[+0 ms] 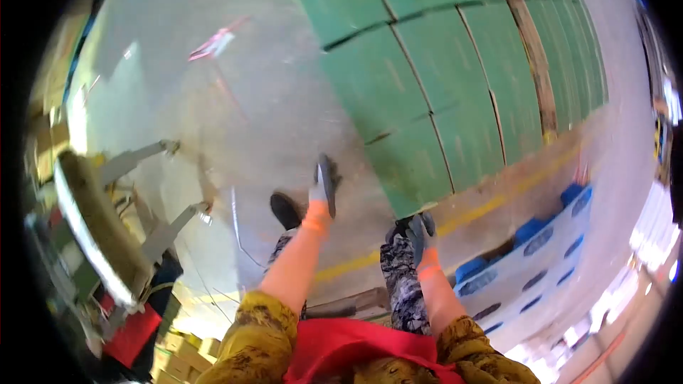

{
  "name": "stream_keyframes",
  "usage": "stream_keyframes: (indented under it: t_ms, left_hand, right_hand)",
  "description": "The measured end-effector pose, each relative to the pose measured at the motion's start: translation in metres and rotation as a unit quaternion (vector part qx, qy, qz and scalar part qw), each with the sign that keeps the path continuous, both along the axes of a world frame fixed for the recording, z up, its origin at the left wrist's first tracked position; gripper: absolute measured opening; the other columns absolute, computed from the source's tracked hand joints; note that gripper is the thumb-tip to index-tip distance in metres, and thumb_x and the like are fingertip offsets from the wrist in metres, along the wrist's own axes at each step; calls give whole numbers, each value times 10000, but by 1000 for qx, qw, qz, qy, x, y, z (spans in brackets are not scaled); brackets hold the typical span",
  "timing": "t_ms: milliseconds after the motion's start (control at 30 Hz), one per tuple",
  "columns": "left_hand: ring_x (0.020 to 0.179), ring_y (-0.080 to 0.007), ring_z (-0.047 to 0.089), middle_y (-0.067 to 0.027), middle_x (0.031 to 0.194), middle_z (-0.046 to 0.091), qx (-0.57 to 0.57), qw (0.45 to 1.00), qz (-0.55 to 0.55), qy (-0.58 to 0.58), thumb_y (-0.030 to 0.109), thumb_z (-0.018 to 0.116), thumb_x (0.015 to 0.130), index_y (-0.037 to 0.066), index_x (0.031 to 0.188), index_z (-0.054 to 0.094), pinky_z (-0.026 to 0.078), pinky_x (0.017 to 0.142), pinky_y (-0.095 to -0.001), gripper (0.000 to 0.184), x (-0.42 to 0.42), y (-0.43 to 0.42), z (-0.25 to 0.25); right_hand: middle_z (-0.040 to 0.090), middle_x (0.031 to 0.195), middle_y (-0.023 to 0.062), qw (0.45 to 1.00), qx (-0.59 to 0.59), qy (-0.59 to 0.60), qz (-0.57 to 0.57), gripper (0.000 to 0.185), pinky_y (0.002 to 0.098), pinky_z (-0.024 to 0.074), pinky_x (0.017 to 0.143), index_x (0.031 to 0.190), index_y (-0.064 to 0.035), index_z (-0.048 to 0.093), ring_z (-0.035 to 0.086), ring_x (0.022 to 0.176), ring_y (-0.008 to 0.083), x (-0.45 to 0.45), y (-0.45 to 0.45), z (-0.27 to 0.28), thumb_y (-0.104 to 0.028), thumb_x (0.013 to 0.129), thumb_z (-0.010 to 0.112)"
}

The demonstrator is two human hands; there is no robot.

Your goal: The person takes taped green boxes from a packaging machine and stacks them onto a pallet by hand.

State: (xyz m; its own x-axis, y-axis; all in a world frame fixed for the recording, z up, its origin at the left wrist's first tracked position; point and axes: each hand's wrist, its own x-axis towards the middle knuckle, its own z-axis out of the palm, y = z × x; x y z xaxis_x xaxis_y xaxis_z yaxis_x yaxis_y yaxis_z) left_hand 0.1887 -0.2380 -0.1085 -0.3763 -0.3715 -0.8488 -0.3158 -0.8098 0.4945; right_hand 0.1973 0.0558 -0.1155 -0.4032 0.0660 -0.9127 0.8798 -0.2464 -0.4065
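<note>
My left hand (325, 183), in a grey glove with an orange cuff, hangs over the floor beside my dark shoe (285, 210). Its fingers are stretched out and nothing shows in them. My right hand (424, 233), gloved the same way, is low by my patterned trouser leg, close to the near corner of a large block of green boxes or panels (413, 163). Its fingers look extended; whether they touch that corner I cannot tell. Dark gaps run between the green pieces.
A wooden strip (530, 50) lies across the green block. To the right is a pale panel with oval holes (537, 259) and blue parts. A machine with metal arms (135, 163) stands at the left. Pink-and-white litter (213, 44) lies on the grey floor, and a yellow line (348, 268) crosses it.
</note>
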Motion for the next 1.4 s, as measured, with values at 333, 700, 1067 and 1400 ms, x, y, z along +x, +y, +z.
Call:
stream_keyframes:
  t_ms: [333,700,1067,1400]
  left_hand:
    - [1280,-345,361,-209,1346,426,-676,729,73,-83,125,514,847,-91,1334,341,215,1087,-422,561,205,-152,388]
    - [1330,-304,260,-220,1447,235,-426,788,388,-219,268,689,790,-66,1398,210,180,1108,-349,842,277,-310,358]
    - [1022,-217,537,-127,1185,504,-199,840,499,-73,3,619,807,59,1358,266,477,859,-345,657,389,-90,485]
    - [1007,-206,537,-88,1157,527,-289,629,714,-106,145,721,782,54,1257,388,455,876,-332,587,427,-139,453]
  right_hand:
    - [499,1282,77,785,-327,324,414,497,327,407,983,1353,-56,406,501,1142,182,-54,-434,323,-146,894,574]
    - [647,1017,73,563,-260,259,741,404,279,470,832,1088,2,625,582,941,122,35,-706,437,-281,807,690]
    - [592,1156,124,327,-166,357,859,509,357,409,971,1200,1,543,541,1087,201,101,-608,542,-145,752,735]
    - [518,1260,201,67,-118,457,879,1003,409,399,976,1305,-51,429,502,1159,338,199,-859,479,-649,554,723]
